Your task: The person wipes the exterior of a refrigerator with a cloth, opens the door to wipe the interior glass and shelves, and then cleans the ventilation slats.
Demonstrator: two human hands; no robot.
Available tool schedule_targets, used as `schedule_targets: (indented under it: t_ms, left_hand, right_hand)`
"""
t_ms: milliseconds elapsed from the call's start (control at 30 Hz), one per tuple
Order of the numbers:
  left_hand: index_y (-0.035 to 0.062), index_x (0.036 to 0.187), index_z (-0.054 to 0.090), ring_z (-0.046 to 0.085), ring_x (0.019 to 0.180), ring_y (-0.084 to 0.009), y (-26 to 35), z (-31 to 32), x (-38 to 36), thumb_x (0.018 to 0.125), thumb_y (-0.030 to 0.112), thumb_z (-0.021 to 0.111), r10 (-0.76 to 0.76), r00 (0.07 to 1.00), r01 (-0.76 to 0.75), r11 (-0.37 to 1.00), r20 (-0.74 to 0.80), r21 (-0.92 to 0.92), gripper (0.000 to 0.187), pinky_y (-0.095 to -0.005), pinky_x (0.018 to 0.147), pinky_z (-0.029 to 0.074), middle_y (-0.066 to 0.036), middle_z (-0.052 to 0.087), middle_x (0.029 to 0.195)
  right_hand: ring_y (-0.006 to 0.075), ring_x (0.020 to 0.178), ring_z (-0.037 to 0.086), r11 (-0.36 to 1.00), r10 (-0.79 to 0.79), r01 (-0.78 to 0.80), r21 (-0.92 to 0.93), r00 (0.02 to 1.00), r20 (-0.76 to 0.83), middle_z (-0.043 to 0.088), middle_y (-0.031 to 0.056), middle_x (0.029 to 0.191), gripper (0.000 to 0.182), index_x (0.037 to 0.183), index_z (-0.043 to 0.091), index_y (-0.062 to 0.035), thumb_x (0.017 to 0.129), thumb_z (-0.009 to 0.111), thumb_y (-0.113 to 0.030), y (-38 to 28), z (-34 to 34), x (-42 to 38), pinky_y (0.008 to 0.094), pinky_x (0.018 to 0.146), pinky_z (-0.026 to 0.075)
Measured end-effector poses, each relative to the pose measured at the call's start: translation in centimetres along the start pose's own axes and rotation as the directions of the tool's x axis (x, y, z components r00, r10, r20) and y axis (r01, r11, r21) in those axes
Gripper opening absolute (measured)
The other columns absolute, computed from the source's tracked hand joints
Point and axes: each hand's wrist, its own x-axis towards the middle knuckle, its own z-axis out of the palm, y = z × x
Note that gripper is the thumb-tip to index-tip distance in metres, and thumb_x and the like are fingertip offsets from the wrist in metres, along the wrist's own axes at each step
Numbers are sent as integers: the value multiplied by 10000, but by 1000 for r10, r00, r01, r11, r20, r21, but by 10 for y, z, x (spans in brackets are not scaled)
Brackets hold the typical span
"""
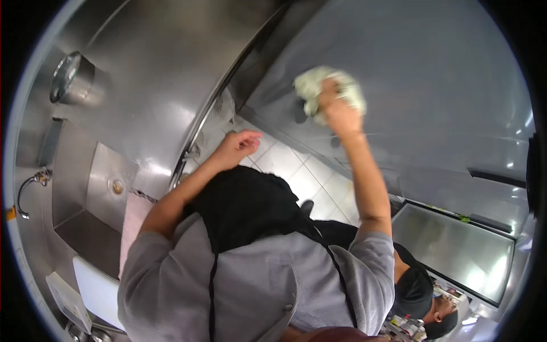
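Observation:
My right hand [342,117] is closed on a bunched, pale greenish-white cloth [348,86], which lies against a large smooth grey panel [433,74]. The cloth and fingers are slightly blurred. A dark mark or shadow shows on the panel just beside the cloth. In front of my black apron [245,205], my left hand [240,147] hangs in the air with nothing in it, its fingers loosely bent and partly apart. It is near the edge of a steel counter [142,68].
On the left are a steel pot [73,78], a sink [88,228] with a tap [35,179], a pinkish towel [132,219] and a white board [94,293]. White floor tiles [299,174] show below. Another person [413,293] is at the lower right, near a glass-topped unit [456,239].

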Motion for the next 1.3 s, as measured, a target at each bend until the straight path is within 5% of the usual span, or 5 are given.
schedule_targets:
  t_ms: [200,333,500,1033,1300]
  left_hand:
    - [18,1320,565,632,1022,-140,-13,3,1,961,98,604,-38,998,34,996,-51,-81,370,-278,917,488,-108,678,1149]
    - [17,1314,562,628,1024,-143,-7,16,8,961,90,605,-69,998,69,992,4,-107,363,-283,919,485,-104,682,1122]
    - [3,1315,557,631,1025,-150,8,37,32,963,92,603,-87,986,101,991,144,-90,366,-280,918,491,-119,671,1145]
    - [11,1329,553,642,1043,-172,36,34,43,969,93,593,-173,941,136,980,292,144,371,-302,923,501,-125,665,1181]
    - [22,1314,570,624,1016,-142,14,28,35,961,92,603,-212,939,179,974,270,141,361,-280,907,487,-110,671,1162]
  right_hand:
    - [501,1254,432,831,100,-523,-192,479,-872,525,253,1199,403,1268,590,-15,907,529,-181,193,-200,15,705,1125,139]
    - [495,1474,10,772,579,-512,376,324,-748,75,389,1552,827,1479,61,170,903,513,-215,128,-97,-8,563,1206,3]
    - [293,944,555,903,428,-420,88,869,-248,627,35,1009,305,1101,711,-294,809,623,-292,-10,45,-84,573,900,407]
    - [297,1499,129,-140,747,-60,988,-661,66,161,190,1610,654,1549,198,-19,1037,365,-389,-1,146,-98,377,1212,87]
    - [303,1511,60,-35,853,-316,948,-504,-136,102,189,1626,649,1563,147,-37,1039,337,-371,99,42,-131,401,1221,61]
